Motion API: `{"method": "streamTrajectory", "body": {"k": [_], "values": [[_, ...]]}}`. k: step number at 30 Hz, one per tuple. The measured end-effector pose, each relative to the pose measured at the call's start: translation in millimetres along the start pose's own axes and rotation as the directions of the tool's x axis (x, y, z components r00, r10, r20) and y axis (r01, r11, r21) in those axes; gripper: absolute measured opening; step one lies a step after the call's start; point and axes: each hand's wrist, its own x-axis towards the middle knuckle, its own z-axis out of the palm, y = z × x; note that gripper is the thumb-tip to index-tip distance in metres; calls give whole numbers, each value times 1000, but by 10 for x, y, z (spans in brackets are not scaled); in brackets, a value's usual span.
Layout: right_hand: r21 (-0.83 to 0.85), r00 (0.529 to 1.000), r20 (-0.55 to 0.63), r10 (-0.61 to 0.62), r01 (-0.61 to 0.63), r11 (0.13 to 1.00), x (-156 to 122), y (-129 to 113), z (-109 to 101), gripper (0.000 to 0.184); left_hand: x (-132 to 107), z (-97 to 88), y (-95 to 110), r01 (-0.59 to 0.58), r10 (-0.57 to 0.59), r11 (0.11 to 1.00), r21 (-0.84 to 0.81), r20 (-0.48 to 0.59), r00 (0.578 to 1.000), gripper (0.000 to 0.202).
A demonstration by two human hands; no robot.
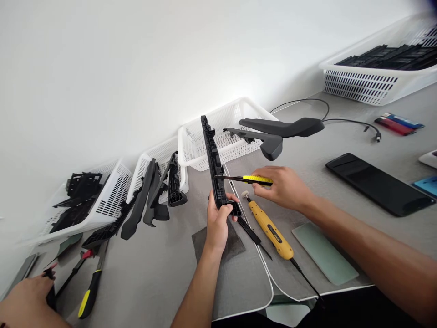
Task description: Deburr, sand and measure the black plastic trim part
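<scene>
My left hand [218,223] is closed round the lower end of a long black ribbed plastic trim piece [213,159], which stands tilted up with its hollow side towards me. In my right hand [282,184] is a yellow-and-black utility knife [256,179]. Its thin dark blade points left and reaches the trim piece above my left fingers; whether it cuts in cannot be told. Below my right hand lies a yellow corded power tool [271,230] with a pale tip. A narrow black strip [249,231] lies beside my left hand, and a dark square pad [201,241] is under my left wrist.
White baskets stand along the wall: a middle one [193,157] with dark trim pieces [283,126] across its rim, and a right one [362,86] full of black parts. A phone [378,182] and glass plate [324,253] lie right. Another person's hand [29,294] is at lower left near a screwdriver [90,294].
</scene>
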Motion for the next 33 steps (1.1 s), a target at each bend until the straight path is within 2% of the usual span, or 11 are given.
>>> {"method": "streamTrajectory", "body": {"k": [8, 17, 25, 29, 33], "values": [[-34, 998, -17, 61, -61, 998, 13, 4, -18, 20, 8, 16, 11, 2, -2, 1000, 22, -22, 1000, 29], [-30, 998, -32, 47, -48, 998, 12, -9, -12, 22, -1, 32, 13, -6, 7, 999, 42, -12, 1000, 30], [22, 1000, -7, -15, 15, 1000, 11, -7, -41, 20, 1, 20, 4, -21, 21, 999, 24, -3, 1000, 31], [76, 988, 92, -123, 116, 990, 3, -12, -34, 17, 9, 9, 9, -13, 13, 1000, 14, -4, 1000, 31], [41, 991, 87, -105, 101, 994, -6, -15, -9, 14, 22, -13, 24, -21, 21, 1000, 16, -18, 1000, 24]]}}
